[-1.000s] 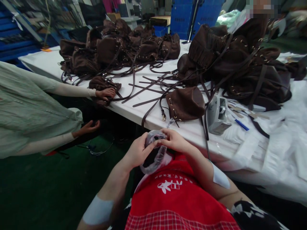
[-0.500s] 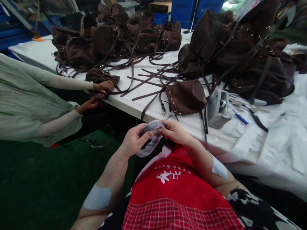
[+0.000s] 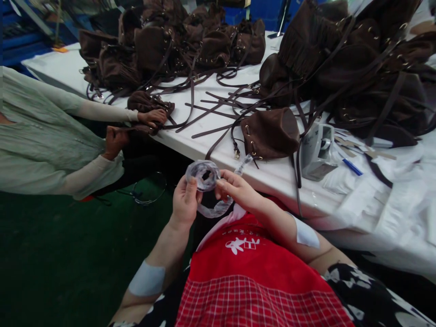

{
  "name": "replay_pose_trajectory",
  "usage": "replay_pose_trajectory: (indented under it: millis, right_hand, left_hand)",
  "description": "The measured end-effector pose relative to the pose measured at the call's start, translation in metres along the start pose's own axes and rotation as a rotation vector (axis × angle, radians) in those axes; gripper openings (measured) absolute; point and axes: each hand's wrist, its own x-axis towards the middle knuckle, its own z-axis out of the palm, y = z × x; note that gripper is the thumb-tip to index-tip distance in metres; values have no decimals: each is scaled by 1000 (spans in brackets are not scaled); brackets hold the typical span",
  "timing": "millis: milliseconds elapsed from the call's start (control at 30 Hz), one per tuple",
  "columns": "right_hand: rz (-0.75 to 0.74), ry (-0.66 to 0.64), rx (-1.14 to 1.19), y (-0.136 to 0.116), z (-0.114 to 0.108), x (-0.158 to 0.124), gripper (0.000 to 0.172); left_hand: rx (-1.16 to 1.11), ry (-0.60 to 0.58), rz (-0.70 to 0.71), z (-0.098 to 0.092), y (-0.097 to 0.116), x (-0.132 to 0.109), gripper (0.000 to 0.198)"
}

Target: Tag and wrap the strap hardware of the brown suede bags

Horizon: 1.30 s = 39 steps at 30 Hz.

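Observation:
A coil wrapped in clear plastic (image 3: 195, 170), greyish and ring-shaped, is held up just off the table's front edge. My left hand (image 3: 185, 202) grips its left side with the thumb on the front face. The fingers of my right hand (image 3: 237, 188) are pinched at the coil's right side. A loose length of crinkled clear plastic (image 3: 216, 210) loops below the hands, and another end sticks up beyond my right hand towards the table. What the plastic encloses is unclear. Behind the hands stands a small brown drawstring bag (image 3: 270, 134) with metal eyelets and straps.
Piles of brown bags (image 3: 153, 50) with long straps cover the back of the white table (image 3: 211, 147). At right are a grey plastic-wrapped box (image 3: 317, 152), a blue pen (image 3: 352, 167) and white sheets. A co-worker's hands (image 3: 153, 118) handle a brown bag at left.
The coil has turned to show its round face and centre hole, and has shifted slightly up and left. My left hand is more upright. The co-worker's nearer hand has moved left and up.

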Motion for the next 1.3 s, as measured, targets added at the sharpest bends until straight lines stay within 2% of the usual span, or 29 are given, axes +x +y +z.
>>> replay_pose_trajectory:
  millis: [67,167,267,400,533,667,833,1100,1300]
  right_hand:
    - [-8,32,-23,-1,-2,-1,50]
    - [6,95,-71,0,-6,-2,43]
    - [46,87,-128,6,-8,-4,37]
    - [137,16,-189,18,-6,-4,36]
    - [235,-26,-238,24,-3,-2,40]
    - [285,-38,-288,27,-2,-1,43]
    - [289,-30,-324,32,-3,-2,42]
    - [275,-6,-299,34,-5,-2,41]
    - [314,58,-238,45,-11,3,41]
  left_hand:
    - [-96,165,14,-7,7,5,44]
    - [-227,360,12,-23,18,14,47]
    - [-282,470,5,-45,28,23,53]
    - [-339,575,52,-75,36,27,51]
    - [-382,628,110,-93,41,26,44]
    - [-374,678,166,-99,39,24,40]
    - [-385,691,210,-100,36,23,35]
    - [-450,604,176,-94,44,16,42]
    - [-404,632,181,-90,45,14,38]
